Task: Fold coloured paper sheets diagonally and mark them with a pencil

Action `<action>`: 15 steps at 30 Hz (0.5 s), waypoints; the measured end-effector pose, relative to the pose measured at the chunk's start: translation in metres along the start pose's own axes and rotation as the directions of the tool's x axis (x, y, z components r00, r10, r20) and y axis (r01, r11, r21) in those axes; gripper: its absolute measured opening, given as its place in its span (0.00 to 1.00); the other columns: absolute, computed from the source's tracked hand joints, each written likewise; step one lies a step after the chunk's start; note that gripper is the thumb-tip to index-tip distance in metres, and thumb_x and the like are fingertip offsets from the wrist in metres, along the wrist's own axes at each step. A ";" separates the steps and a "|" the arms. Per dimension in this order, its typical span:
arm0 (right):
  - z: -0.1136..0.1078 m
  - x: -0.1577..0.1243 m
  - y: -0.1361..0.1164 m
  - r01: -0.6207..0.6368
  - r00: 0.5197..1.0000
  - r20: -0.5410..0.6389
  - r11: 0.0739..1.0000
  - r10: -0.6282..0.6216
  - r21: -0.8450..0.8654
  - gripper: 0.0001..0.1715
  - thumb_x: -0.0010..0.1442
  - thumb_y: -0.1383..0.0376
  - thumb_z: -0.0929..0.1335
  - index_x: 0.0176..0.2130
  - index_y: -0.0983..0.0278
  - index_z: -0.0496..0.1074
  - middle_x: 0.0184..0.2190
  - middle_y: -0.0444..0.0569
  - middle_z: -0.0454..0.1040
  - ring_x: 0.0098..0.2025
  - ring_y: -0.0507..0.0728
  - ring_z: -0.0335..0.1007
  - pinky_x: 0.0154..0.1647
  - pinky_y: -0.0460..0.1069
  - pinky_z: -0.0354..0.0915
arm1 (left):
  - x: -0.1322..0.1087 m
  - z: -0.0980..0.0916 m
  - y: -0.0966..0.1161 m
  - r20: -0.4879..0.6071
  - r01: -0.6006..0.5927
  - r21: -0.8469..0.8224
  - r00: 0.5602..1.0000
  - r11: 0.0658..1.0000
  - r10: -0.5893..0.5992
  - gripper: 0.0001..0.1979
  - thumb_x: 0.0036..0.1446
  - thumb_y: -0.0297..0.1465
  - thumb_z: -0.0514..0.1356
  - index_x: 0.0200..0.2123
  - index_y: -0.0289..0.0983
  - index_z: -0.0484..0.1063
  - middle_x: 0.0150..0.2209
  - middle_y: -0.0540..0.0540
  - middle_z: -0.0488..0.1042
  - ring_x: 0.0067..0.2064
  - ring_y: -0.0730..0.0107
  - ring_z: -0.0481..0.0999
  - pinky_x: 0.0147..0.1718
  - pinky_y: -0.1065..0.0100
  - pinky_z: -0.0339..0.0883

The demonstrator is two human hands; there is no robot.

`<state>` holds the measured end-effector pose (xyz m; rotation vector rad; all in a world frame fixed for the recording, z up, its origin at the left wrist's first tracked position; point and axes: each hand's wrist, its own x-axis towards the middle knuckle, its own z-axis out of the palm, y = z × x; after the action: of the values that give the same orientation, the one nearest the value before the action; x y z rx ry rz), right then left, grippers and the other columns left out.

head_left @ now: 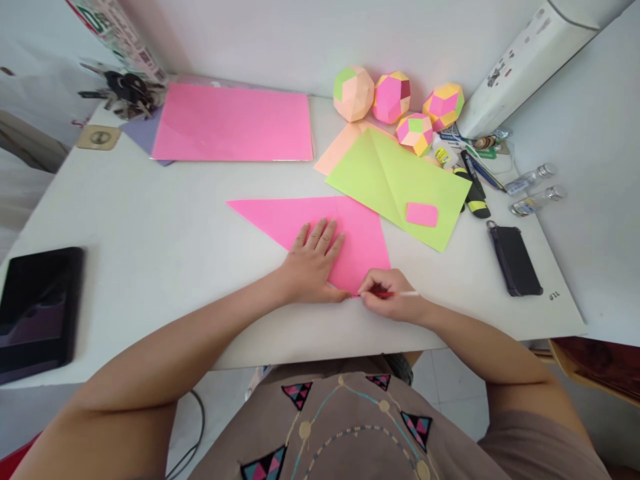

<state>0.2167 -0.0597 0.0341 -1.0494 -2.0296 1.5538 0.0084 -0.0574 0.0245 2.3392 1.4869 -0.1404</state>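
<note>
A pink sheet of paper (360, 233), folded or cut to a pointed shape, lies on the white table in front of me. My left hand (315, 263) rests flat on it, fingers spread, with the thumb at its near corner. Pinched in my right hand (393, 293) is a slim red pen (385, 294) with a whitish rear end. Its tip meets the paper's near corner, close to my left thumb; any mark there is too small to make out.
Green paper (375, 167) carrying a small pink piece (422, 214) overlaps the sheet's right side. Several paper polyhedra (353, 93) stand behind it. Pink sheets (235, 123) lie at the back left, a tablet (40, 313) at far left, a phone (515, 260) at right.
</note>
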 end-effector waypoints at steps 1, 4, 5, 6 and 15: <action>-0.003 0.002 0.001 -0.035 0.999 -0.038 0.997 0.037 0.071 0.03 0.52 0.67 0.67 0.27 0.64 0.67 0.20 0.41 0.68 0.19 0.47 0.60 0.19 0.43 0.57 | 0.000 0.001 -0.001 -0.013 -0.007 -0.001 1.000 1.000 0.007 0.59 0.45 0.63 0.50 0.67 0.27 0.36 0.69 0.32 0.28 0.68 0.44 0.24 0.62 0.46 0.21; -0.019 0.010 0.006 -0.034 0.974 -0.211 0.977 0.079 0.210 0.07 0.55 0.63 0.67 0.28 0.64 0.66 0.21 0.40 0.68 0.19 0.46 0.60 0.17 0.43 0.58 | 0.000 0.004 -0.002 -0.029 -0.024 0.007 0.999 1.000 0.024 0.59 0.45 0.63 0.50 0.67 0.28 0.38 0.69 0.32 0.30 0.68 0.45 0.25 0.63 0.46 0.22; -0.026 0.014 0.009 -0.017 0.961 -0.265 0.975 0.077 0.220 0.08 0.55 0.63 0.68 0.28 0.64 0.66 0.20 0.40 0.68 0.19 0.46 0.61 0.17 0.42 0.58 | 0.000 0.004 -0.002 -0.038 -0.027 0.016 0.999 1.000 0.028 0.58 0.46 0.63 0.50 0.67 0.28 0.38 0.69 0.33 0.31 0.68 0.45 0.25 0.63 0.46 0.22; -0.033 0.018 0.012 -0.006 0.948 -0.310 0.976 0.074 0.216 0.08 0.55 0.62 0.68 0.29 0.64 0.66 0.20 0.40 0.68 0.19 0.46 0.61 0.17 0.42 0.58 | -0.001 0.005 -0.002 -0.047 -0.029 0.028 0.998 0.999 0.030 0.57 0.47 0.62 0.49 0.67 0.28 0.38 0.69 0.33 0.31 0.68 0.45 0.26 0.63 0.46 0.22; -0.048 0.028 0.031 0.022 0.919 -0.395 0.998 0.001 0.054 0.14 0.56 0.55 0.68 0.32 0.64 0.68 0.21 0.43 0.71 0.23 0.51 0.69 0.16 0.43 0.62 | -0.032 0.005 0.011 0.038 -0.118 0.168 0.993 0.979 0.113 0.55 0.50 0.62 0.47 0.66 0.26 0.43 0.68 0.26 0.37 0.68 0.39 0.31 0.62 0.42 0.29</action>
<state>0.2420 -0.0037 0.0165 -1.2142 -1.7011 1.2602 0.0045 -0.0910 0.0310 2.5401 1.3701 -0.2787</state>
